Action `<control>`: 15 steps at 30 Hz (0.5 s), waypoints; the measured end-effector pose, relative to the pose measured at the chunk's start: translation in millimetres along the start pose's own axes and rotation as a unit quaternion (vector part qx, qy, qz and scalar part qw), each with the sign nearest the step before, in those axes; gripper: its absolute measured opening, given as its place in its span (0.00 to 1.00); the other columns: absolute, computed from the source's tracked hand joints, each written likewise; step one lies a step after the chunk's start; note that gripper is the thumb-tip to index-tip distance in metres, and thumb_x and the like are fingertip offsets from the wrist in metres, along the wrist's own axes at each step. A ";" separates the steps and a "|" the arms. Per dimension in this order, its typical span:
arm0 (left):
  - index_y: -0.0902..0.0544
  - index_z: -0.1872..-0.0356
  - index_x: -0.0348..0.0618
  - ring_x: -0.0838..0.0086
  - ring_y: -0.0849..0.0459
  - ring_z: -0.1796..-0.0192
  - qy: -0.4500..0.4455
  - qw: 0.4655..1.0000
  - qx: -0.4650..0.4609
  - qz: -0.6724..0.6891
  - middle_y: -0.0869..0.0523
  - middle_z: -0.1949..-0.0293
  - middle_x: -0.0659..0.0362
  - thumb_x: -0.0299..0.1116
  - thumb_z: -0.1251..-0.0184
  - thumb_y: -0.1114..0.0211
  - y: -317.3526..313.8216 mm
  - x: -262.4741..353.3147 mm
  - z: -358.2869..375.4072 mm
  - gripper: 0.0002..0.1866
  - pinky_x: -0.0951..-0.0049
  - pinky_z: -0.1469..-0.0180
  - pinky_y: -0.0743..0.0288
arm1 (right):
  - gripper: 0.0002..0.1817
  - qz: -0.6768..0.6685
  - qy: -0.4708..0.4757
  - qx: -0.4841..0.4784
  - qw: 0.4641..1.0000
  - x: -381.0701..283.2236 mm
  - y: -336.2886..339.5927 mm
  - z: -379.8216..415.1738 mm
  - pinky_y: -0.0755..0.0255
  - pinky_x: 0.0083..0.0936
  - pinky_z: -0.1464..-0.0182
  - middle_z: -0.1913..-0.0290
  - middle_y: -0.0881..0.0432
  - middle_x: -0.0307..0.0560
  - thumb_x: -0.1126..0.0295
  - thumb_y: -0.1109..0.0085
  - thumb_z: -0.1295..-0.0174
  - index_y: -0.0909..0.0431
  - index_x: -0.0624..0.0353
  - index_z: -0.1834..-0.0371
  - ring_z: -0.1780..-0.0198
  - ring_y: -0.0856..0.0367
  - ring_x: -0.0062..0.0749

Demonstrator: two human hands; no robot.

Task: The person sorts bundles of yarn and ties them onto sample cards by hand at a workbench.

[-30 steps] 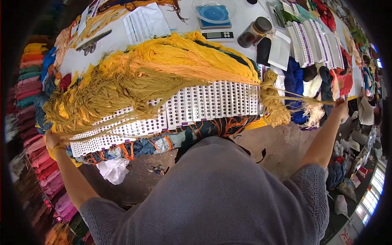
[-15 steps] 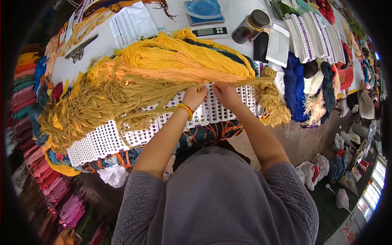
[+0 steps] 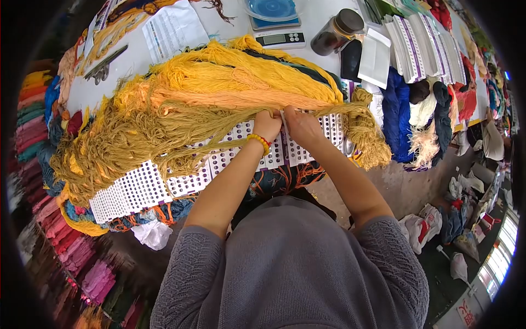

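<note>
Olive-green yarn [image 3: 120,142] lies in a long tangled skein over white cards with rows of dark holes [image 3: 137,183], and its bunched right end [image 3: 366,131] hangs over the table edge. My left hand [image 3: 267,125] is closed at the top edge of the cards, on a stretch of the olive yarn. Close beside it, my right hand [image 3: 300,126] has its fingers pinched at the edge of a card; what lies between them is too small to tell. Orange yarn [image 3: 246,98] and yellow yarn [image 3: 219,68] lie just behind both hands.
Behind the yarn are a digital scale [image 3: 279,38], a lidded dark jar [image 3: 337,32], a printed sheet [image 3: 174,33] and scissors [image 3: 107,64]. Stacked cards [image 3: 419,49] and blue yarn [image 3: 394,115] are at the right. A white bag [image 3: 153,234] hangs below the left edge.
My left hand has moved slightly right, closer to my right hand. A card under my hands has shifted, and a dark purple strip now shows between the cards.
</note>
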State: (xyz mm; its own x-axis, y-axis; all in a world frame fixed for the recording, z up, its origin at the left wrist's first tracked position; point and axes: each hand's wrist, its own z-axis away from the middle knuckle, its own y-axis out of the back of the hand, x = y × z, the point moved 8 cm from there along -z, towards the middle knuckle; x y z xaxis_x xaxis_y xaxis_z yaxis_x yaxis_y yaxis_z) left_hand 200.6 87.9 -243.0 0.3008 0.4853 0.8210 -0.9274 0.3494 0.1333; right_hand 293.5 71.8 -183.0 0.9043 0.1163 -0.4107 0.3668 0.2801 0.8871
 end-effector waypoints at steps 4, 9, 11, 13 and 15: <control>0.20 0.74 0.33 0.72 0.20 0.77 -0.013 0.998 -0.040 0.051 0.19 0.81 0.53 0.26 0.50 0.46 -3.6 8.9 7.6 0.08 0.74 0.72 0.29 | 0.06 -0.010 -0.027 0.002 1.000 0.5 4.9 -3.4 0.29 0.38 0.71 0.77 0.23 0.58 0.73 0.53 0.47 0.36 0.62 0.70 0.72 0.22 0.50; 0.22 0.78 0.35 0.70 0.24 0.82 -0.078 0.990 0.031 -0.111 0.22 0.84 0.53 0.27 0.49 0.46 2.6 10.2 -0.5 0.07 0.73 0.76 0.31 | 0.13 -0.207 -0.145 0.010 0.967 19.8 7.0 1.0 0.30 0.41 0.67 0.74 0.22 0.60 0.64 0.50 0.46 0.33 0.62 0.64 0.69 0.23 0.53; 0.21 0.78 0.36 0.53 0.21 0.74 -0.099 0.966 0.035 -0.236 0.21 0.78 0.45 0.37 0.51 0.43 10.3 26.9 7.8 0.13 0.63 0.69 0.28 | 0.13 -0.205 -0.164 -0.001 0.965 20.8 7.0 5.5 0.30 0.41 0.66 0.73 0.22 0.60 0.64 0.50 0.46 0.33 0.62 0.63 0.68 0.23 0.53; 0.22 0.77 0.35 0.53 0.21 0.72 -0.047 0.946 0.018 -0.322 0.22 0.79 0.45 0.38 0.53 0.42 36.7 36.2 7.0 0.13 0.63 0.68 0.28 | 0.17 -0.190 -0.158 0.003 0.969 28.8 -2.3 8.4 0.30 0.39 0.64 0.69 0.22 0.58 0.63 0.47 0.47 0.33 0.62 0.59 0.67 0.23 0.51; 0.24 0.75 0.33 0.54 0.21 0.69 -0.104 0.941 0.085 -0.309 0.22 0.77 0.43 0.37 0.54 0.42 60.2 46.3 9.6 0.14 0.63 0.66 0.28 | 0.17 -0.204 -0.152 0.014 0.967 32.6 -8.5 9.6 0.30 0.38 0.64 0.70 0.22 0.57 0.63 0.47 0.48 0.33 0.62 0.59 0.66 0.23 0.50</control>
State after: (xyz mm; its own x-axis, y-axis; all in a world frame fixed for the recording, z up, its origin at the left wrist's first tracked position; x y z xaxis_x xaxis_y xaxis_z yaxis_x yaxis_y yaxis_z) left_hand 156.6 123.7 -191.7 0.7609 0.0569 0.6464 -0.6170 0.3718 0.6936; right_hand 321.9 64.1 -201.9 0.7034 -0.2847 -0.6513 0.7091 0.2176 0.6707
